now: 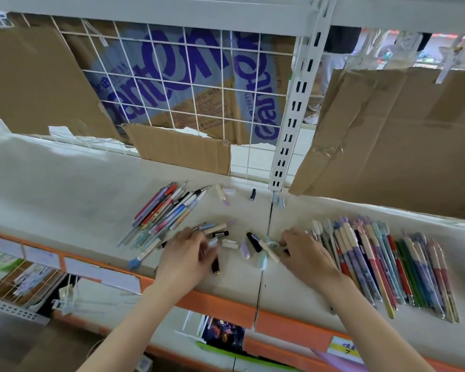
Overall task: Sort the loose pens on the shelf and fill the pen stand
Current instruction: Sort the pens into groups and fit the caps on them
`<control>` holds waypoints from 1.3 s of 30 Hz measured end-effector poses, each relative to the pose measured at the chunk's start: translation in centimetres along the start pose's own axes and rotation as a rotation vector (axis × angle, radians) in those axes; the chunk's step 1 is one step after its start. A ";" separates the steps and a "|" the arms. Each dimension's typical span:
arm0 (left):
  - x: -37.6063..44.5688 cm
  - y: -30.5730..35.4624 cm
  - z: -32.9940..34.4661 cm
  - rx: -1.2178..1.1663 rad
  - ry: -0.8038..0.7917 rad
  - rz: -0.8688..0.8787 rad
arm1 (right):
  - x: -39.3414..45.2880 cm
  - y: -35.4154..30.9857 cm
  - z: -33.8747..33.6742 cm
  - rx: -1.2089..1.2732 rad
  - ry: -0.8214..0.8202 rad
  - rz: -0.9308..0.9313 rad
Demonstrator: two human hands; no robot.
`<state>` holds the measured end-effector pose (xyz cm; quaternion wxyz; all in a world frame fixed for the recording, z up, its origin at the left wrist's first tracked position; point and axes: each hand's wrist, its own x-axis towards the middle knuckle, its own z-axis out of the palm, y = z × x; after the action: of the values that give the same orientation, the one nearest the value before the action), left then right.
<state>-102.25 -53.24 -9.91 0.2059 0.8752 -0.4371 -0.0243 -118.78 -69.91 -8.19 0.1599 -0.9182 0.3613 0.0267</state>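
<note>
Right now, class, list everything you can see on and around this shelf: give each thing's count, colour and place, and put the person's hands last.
shelf: one, white with an orange front edge, across the middle.
left pen pile: many, mixed colours, jumbled left of centre.
right pen row: many, mixed colours, laid side by side on the right.
loose caps and short pieces: several, white, lilac and black, between the two groups.
dark cap: one, navy, near the upright post.
upright post: one, white, slotted, behind the shelf.
wire grid: one, white, at the back.
cardboard sheets: several, brown, one printed purple, against the back.
left hand: grips pens beside the left pile.
right hand: pinches a cream pen at the row's left end.
</note>
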 end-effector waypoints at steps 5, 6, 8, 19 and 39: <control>2.1 -3.6 -0.7 0.121 0.087 -0.154 | 0.6 0.4 -0.2 0.246 0.168 -0.009; 2.4 -4.0 -0.6 0.164 0.052 -0.175 | 0.6 0.0 -0.3 0.340 0.193 -0.025; 2.8 -4.4 -0.2 0.209 0.006 -0.178 | 0.6 -1.0 -0.5 0.537 0.208 -0.027; -0.5 0.8 -1.4 -0.384 -0.034 0.139 | 0.2 -3.4 -1.2 1.204 0.283 -0.076; 0.2 1.4 -1.3 -0.376 0.029 0.212 | -0.3 -3.2 -1.1 1.367 0.350 -0.059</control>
<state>-102.91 -53.70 -8.17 0.3732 0.7707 -0.5115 -0.0713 -116.86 -67.85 -6.22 0.6410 -0.6124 0.2926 -0.3585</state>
